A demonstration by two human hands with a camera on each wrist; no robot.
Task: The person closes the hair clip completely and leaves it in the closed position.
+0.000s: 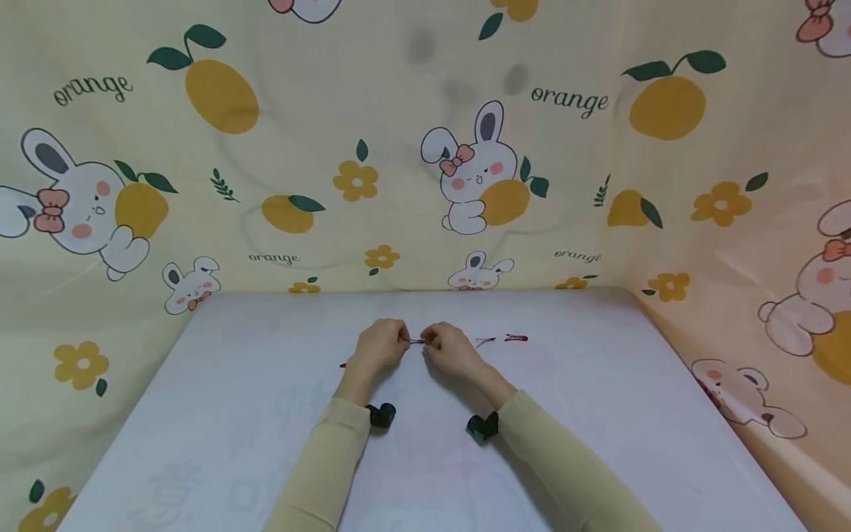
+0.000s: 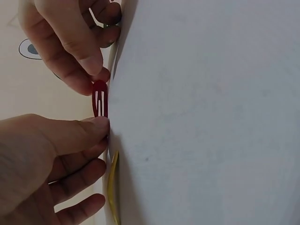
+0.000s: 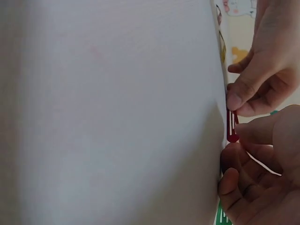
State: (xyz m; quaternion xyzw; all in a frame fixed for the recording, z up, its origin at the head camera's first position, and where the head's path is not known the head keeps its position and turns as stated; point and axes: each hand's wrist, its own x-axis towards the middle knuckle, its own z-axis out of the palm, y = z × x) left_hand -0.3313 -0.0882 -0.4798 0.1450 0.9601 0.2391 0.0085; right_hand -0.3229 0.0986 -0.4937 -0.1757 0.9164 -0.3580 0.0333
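A dark red snap hair clip [image 2: 98,96] spans the gap between the two hands, just above the far part of the table. My left hand [image 1: 381,345] pinches one end of it between thumb and fingers. At the other end, the thumb and fingertips of my right hand [image 1: 454,351] grip the clip, as the right wrist view also shows. Slots run along the clip's body; its left end is covered by the left thumb [image 2: 96,125]. Beside the left fingers lies a yellow hair clip [image 2: 112,187]. A green hair clip [image 3: 222,214] shows below the right hand.
On the white table [image 1: 412,458], a red hair clip [image 1: 515,338] and an opened-looking clip [image 1: 486,340] lie right of the hands. A small red tip [image 1: 343,365] peeks out by the left wrist. A patterned curtain [image 1: 399,111] hangs behind the table.
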